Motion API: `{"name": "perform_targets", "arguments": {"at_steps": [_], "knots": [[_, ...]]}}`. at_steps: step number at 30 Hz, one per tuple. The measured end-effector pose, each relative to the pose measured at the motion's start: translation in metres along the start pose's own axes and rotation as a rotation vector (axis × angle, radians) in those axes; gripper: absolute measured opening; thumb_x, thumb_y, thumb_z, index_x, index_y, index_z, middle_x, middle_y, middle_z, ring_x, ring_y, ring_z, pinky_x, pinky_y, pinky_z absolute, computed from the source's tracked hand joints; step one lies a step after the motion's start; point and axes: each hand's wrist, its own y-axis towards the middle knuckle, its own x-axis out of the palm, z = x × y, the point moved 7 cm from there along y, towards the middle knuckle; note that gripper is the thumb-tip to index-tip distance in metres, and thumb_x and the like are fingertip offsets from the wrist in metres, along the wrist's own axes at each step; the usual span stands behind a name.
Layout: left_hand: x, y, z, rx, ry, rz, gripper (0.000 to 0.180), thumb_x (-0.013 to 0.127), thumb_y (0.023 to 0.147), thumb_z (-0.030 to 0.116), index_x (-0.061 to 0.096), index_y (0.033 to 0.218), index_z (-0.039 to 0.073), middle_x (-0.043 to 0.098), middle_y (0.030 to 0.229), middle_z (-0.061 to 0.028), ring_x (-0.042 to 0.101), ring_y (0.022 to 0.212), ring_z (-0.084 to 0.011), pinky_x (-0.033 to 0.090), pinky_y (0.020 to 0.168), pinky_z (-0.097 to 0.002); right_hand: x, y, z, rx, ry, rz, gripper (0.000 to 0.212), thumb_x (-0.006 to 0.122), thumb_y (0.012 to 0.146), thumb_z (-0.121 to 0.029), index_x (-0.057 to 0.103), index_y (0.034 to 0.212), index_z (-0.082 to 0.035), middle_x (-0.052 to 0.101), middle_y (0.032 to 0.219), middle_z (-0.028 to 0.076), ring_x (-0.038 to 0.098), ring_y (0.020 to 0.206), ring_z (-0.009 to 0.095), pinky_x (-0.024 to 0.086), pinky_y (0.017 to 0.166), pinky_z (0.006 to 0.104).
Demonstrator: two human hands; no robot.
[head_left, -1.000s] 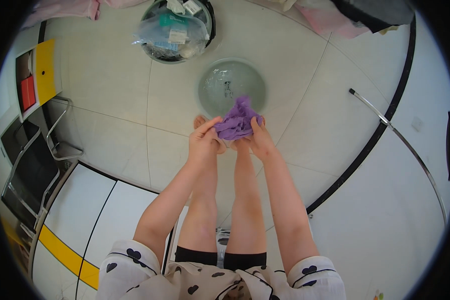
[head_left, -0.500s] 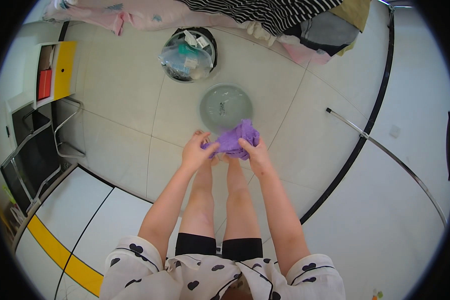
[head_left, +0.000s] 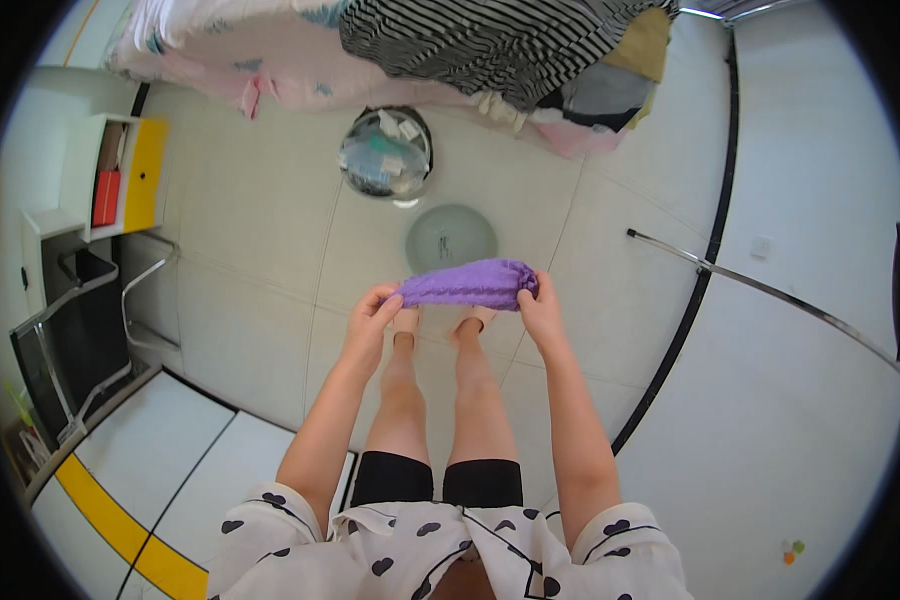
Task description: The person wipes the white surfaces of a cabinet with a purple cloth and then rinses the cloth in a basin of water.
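Observation:
A purple cloth (head_left: 465,285) stretches between my two hands, in front of me and above my feet. My left hand (head_left: 373,310) pinches its left end between thumb and fingers. At the other end, my right hand (head_left: 541,312) grips a bunched part, with the thumb on the near side. Just beyond the cloth, a round grey-green basin (head_left: 451,232) stands on the floor, its near edge partly hidden by the cloth.
A bin (head_left: 386,153) full of bags and wrappers stands beyond the basin. Behind it is a bed (head_left: 300,60) with a striped cloth (head_left: 490,45). A black chair (head_left: 75,320) is at left; a metal rail (head_left: 770,290) runs along the right.
The purple cloth was crumpled near my right hand and now is drawn out lengthwise. My hands have moved apart, and the left one has closed on its end.

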Motion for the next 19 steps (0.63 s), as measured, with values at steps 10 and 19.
{"name": "perform_targets", "arguments": {"at_steps": [10,19], "knots": [[0.091,-0.107,0.124,-0.08,0.766,-0.694,0.042,0.066,0.085,0.026,0.056,0.117,0.001,0.061,0.097,-0.0019,0.053,0.09,-0.0087,0.044,0.077,-0.0253,-0.071,-0.193,-0.172,-0.274,0.904,-0.173,0.046,0.047,0.079,0.003,0.045,0.124,-0.002,0.056,0.114,0.009,0.054,0.107,0.02,0.043,0.093,0.0361],[0.251,-0.271,0.125,-0.003,0.48,-1.129,0.047,0.065,0.085,0.013,0.05,0.129,0.004,0.058,0.117,-0.0016,0.05,0.108,-0.0106,0.037,0.096,-0.0258,-0.204,-0.446,-0.115,-0.558,0.418,0.574,0.061,0.057,0.08,0.002,0.031,0.135,-0.002,0.052,0.121,0.011,0.05,0.114,0.015,0.04,0.094,0.0233]]}}
